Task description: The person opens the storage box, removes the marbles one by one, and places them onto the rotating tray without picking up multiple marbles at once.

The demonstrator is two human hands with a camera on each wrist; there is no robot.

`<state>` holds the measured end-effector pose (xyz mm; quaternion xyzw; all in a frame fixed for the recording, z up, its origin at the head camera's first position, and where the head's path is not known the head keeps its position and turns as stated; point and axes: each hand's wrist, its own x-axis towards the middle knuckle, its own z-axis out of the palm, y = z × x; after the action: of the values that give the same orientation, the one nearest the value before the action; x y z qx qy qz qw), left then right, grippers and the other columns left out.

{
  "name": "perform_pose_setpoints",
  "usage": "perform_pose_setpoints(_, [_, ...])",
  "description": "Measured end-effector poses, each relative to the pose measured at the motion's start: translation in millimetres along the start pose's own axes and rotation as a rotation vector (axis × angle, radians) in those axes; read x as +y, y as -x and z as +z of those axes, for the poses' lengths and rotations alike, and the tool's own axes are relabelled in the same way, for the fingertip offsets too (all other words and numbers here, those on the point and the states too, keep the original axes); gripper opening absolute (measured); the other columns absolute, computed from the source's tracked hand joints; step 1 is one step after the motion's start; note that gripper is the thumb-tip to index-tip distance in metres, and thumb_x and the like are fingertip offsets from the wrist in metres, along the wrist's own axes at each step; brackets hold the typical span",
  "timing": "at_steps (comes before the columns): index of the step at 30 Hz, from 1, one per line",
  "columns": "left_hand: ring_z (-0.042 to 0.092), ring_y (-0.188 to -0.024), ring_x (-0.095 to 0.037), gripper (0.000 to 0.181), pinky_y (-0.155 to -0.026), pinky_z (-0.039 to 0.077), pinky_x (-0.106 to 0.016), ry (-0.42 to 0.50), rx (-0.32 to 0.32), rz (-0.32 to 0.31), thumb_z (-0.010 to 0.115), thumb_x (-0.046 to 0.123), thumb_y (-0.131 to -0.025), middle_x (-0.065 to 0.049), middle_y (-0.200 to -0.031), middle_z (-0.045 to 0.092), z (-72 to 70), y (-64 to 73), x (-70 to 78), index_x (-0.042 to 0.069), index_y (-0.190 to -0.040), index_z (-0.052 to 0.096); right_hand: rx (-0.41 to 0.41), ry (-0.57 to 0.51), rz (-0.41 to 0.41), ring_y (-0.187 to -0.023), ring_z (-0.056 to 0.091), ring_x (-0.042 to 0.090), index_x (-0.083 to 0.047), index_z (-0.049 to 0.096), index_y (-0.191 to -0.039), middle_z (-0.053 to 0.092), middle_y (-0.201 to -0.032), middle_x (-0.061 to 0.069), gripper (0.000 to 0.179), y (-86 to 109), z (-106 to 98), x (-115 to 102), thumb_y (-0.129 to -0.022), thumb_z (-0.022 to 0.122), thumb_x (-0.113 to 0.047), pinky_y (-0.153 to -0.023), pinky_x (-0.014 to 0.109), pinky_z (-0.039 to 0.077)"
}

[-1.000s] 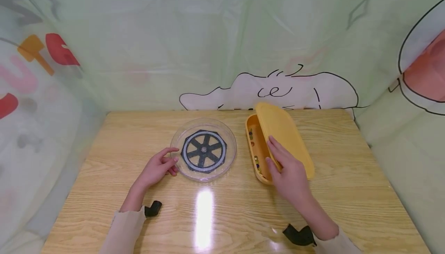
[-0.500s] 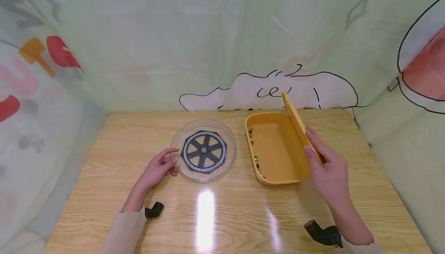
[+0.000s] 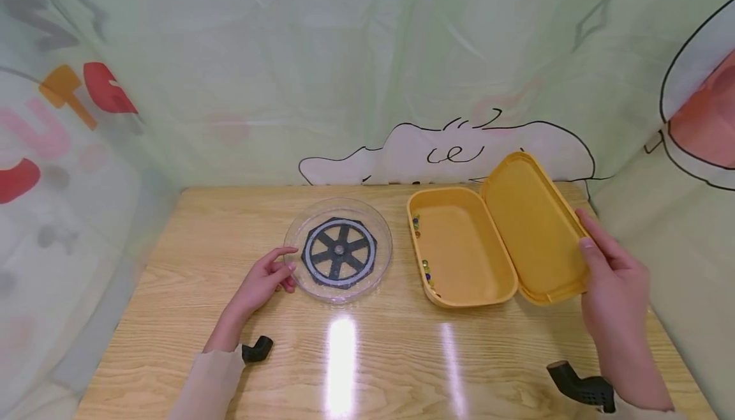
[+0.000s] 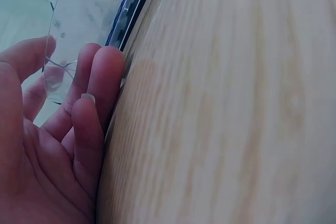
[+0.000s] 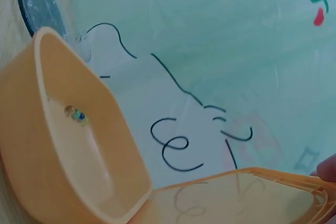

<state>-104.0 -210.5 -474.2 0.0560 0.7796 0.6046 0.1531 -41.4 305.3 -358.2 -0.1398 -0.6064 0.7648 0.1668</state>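
A: So, what's my right hand (image 3: 611,279) on?
B: It grips the lid (image 3: 534,225) edge, box (image 3: 459,247) open on the table (image 3: 402,356).
A: I see the left hand (image 3: 261,279), fingers loose, touching the dish (image 3: 339,249).

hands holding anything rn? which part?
Right hand grips the yellow box's open lid at its outer long edge. Left hand only touches the clear dish rim.
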Motion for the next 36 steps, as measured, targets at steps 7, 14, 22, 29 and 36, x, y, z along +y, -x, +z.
perform_pose_setpoints(7, [0.067,-0.07,-0.029,0.04,-0.062,0.049,-0.027,0.012,0.003,0.009,0.055,0.01,-0.103,-0.021,-0.081,0.066,0.5,-0.5,-2.6,0.001,-0.141,0.049,-0.029,-0.331,0.01,-0.117,0.061,0.012,-0.001,0.054,-0.14,0.053,-0.145,0.004,0.044,-10.6,-22.9,19.7,-0.096,0.06,0.003,-0.084,0.026,0.052])
perform_pose_setpoints(14, [0.067,-0.069,-0.028,0.04,-0.062,0.049,-0.027,0.009,0.007,0.014,0.055,0.01,-0.103,-0.02,-0.08,0.066,0.8,-0.5,-2.9,0.001,-0.141,0.049,0.019,-0.483,0.028,-0.112,0.064,0.013,0.003,0.057,-0.136,0.059,-0.136,0.004,0.038,-24.7,-55.1,38.9,-0.098,0.052,0.009,-0.083,0.027,0.053])
perform_pose_setpoints(22, [0.067,-0.07,-0.03,0.04,-0.062,0.049,-0.027,0.01,0.01,0.017,0.055,0.01,-0.103,-0.019,-0.08,0.066,0.6,0.0,-0.8,0.0,-0.141,0.048,0.23,-0.31,0.063,-0.108,0.064,0.007,-0.003,0.065,-0.13,0.063,-0.127,0.001,0.04,-40.7,-90.5,58.0,-0.092,0.062,0.009,-0.078,0.019,0.052])
perform_pose_setpoints(29, [0.068,-0.07,-0.032,0.04,-0.061,0.048,-0.027,0.006,0.019,0.019,0.055,0.01,-0.103,-0.018,-0.08,0.066,-0.3,-0.1,-0.4,0.0,-0.141,0.049,0.35,-0.004,0.169,-0.121,0.051,0.001,-0.017,0.065,-0.133,0.063,-0.129,-0.012,0.045,-50.4,-116.1,76.2,-0.092,0.066,0.002,-0.071,0.007,0.047])
perform_pose_setpoints(36, [0.067,-0.07,-0.03,0.041,-0.063,0.05,-0.028,0.011,0.025,0.003,0.054,0.011,-0.103,-0.018,-0.081,0.066,0.4,-0.8,-3.7,0.002,-0.143,0.048,0.299,0.178,0.202,-0.104,0.06,-0.01,-0.016,0.059,-0.139,0.067,-0.115,-0.019,0.05,-55.8,-141.0,94.6,-0.092,0.067,-0.001,-0.072,0.007,0.047])
